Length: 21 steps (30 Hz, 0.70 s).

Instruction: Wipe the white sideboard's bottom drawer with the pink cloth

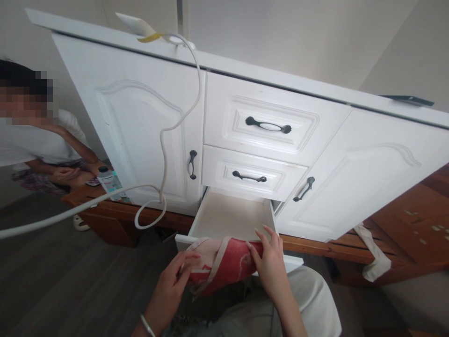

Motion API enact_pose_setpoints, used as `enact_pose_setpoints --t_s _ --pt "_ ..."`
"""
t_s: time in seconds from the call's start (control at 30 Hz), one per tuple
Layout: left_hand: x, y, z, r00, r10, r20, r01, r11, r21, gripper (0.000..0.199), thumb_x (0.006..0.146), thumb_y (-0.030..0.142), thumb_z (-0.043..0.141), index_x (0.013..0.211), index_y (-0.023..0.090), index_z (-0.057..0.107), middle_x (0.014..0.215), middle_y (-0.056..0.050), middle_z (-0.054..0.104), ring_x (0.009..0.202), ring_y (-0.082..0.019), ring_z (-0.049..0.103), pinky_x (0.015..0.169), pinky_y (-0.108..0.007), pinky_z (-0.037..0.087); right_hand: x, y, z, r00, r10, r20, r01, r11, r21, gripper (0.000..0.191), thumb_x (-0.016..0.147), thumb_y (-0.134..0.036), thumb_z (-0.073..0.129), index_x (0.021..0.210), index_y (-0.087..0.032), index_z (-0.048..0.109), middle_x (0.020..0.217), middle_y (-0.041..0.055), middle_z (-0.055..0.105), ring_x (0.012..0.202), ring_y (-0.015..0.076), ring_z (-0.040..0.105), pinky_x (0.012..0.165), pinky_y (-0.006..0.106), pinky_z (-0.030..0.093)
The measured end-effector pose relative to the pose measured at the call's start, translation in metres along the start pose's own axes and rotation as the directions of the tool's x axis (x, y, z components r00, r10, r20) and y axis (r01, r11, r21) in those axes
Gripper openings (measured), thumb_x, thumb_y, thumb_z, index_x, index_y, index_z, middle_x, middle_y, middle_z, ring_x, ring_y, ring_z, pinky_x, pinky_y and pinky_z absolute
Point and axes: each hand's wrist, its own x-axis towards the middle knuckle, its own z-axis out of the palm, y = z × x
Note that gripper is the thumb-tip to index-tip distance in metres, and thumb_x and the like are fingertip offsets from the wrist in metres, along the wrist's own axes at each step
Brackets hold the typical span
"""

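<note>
A red and pale pink towel (233,263) with light edging hangs folded over the front of a pulled-out white drawer (233,210). At its left end, my left hand (177,276) grips the cloth between thumb and fingers. My right hand (269,255) holds the right end, its thumb on the red side and its fingers raised over the drawer's front. Inside the drawer, the pale bottom shows behind the towel. Part of the drawer front is hidden by the cloth and my hands.
The white cabinet (140,126) has two closed drawers above the open one and a door on each side. A white cable (163,145) loops down its front. At left a person sits beside a bottle (107,180) on a wooden bench (105,224). A white cloth (373,255) hangs at right.
</note>
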Motion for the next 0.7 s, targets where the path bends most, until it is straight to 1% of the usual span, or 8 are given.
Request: enact_pose_setpoints --t_s 0.07,0.13,0.23,0.33,0.43,0.57,0.63,0.7 --pt "-0.005 0.002 0.001 1.0 0.0 0.019 0.0 1.0 0.002 0.035 0.089 0.047 0.047 0.101 0.024 0.072 0.114 -0.008 0.068 0.116 -0.028 0.064 0.104 -0.041 0.049 0.002 -0.005 0.007 0.996 -0.061 0.059 0.063 0.997 -0.036 0.032 0.095 -0.023 0.054 0.123 -0.019 0.069 0.144 0.0196 0.056 0.135 0.0359 0.051 0.115 0.064 0.04" --pt "-0.008 0.005 0.001 1.0 -0.003 0.026 0.002 1.0 0.028 0.034 0.087 0.042 0.047 0.093 0.025 0.075 0.106 -0.006 0.068 0.11 -0.026 0.066 0.1 -0.038 0.05 0.006 -0.016 0.01 0.975 -0.087 0.206 0.096 0.995 -0.032 0.043 0.093 -0.009 0.043 0.127 -0.019 0.067 0.139 0.0169 0.062 0.133 0.0311 0.055 0.12 0.062 0.036" --pt "-0.009 0.003 0.0 0.999 -0.023 0.022 0.021 0.994 0.107 0.033 0.081 0.034 0.045 0.085 0.027 0.077 0.102 -0.005 0.068 0.105 -0.025 0.067 0.097 -0.037 0.051 0.017 -0.038 0.009 0.892 -0.08 0.446 0.072 0.997 0.035 0.064 0.083 0.004 0.034 0.139 -0.014 0.059 0.132 0.0151 0.068 0.128 0.025 0.06 0.117 0.047 0.042" --pt "-0.007 -0.008 0.0 0.999 -0.038 0.017 0.034 0.981 0.19 0.038 0.081 0.033 0.041 0.087 0.028 0.078 0.102 -0.005 0.068 0.104 -0.026 0.068 0.095 -0.039 0.051 0.029 -0.058 0.005 0.811 -0.1 0.576 0.06 0.994 0.088 0.061 0.086 0.0 0.036 0.143 -0.008 0.056 0.136 0.0169 0.066 0.128 0.0252 0.059 0.114 0.041 0.043" --pt "-0.007 -0.018 0.003 0.998 -0.044 0.046 0.032 0.972 0.231 0.041 0.082 0.031 0.039 0.091 0.029 0.079 0.11 -0.006 0.07 0.11 -0.027 0.068 0.101 -0.043 0.051 0.037 -0.063 0.005 0.775 -0.109 0.623 0.087 0.994 0.065 0.049 0.095 -0.013 0.041 0.14 -0.009 0.059 0.129 0.0175 0.066 0.124 0.0289 0.057 0.112 0.046 0.043" --pt "-0.007 -0.022 0.009 0.995 -0.05 0.088 0.021 0.953 0.302 0.044 0.079 0.023 0.042 0.105 0.029 0.078 0.127 -0.007 0.071 0.124 -0.027 0.063 0.113 -0.048 0.046 0.04 -0.054 0.008 0.771 -0.132 0.623 0.088 0.991 0.1 0.047 0.101 -0.026 0.045 0.145 -0.013 0.053 0.124 0.0168 0.06 0.121 0.0283 0.054 0.111 0.048 0.041" --pt "-0.007 -0.022 0.012 0.992 -0.051 0.112 0.008 0.936 0.351 0.047 0.081 0.024 0.045 0.116 0.03 0.076 0.131 -0.007 0.071 0.127 -0.028 0.062 0.116 -0.049 0.044 0.042 -0.05 0.004 0.771 -0.16 0.617 0.05 0.98 0.192 0.039 0.099 -0.024 0.048 0.137 -0.016 0.056 0.122 0.0139 0.059 0.12 0.0255 0.054 0.11 0.044 0.041" --pt "-0.007 -0.022 0.014 0.989 -0.044 0.142 -0.011 0.931 0.365 0.044 0.087 0.032 0.049 0.125 0.032 0.073 0.132 -0.006 0.072 0.128 -0.028 0.061 0.116 -0.049 0.045 0.045 -0.047 -0.007 0.767 -0.183 0.615 -0.008 0.956 0.294 0.023 0.098 -0.024 0.051 0.119 -0.02 0.059 0.115 0.0088 0.062 0.11 0.0221 0.058 0.101 0.039 0.044"
